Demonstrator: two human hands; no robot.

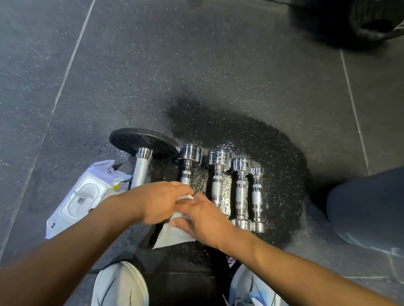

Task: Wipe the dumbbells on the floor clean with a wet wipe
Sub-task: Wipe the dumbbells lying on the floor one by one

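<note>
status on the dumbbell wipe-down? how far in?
Early. Done: wipe pack lies open on the floor and a wet wipe is out. In hand: left hand and right hand both hold the wipe above the floor. Left: the four chrome dumbbells and the plate-loaded one; none is being wiped.

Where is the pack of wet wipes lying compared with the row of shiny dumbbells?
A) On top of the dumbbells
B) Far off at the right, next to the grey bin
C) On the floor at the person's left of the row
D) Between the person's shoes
C: the pack of wet wipes lies on the floor at the person's left, beside the row of chrome dumbbells.
</note>
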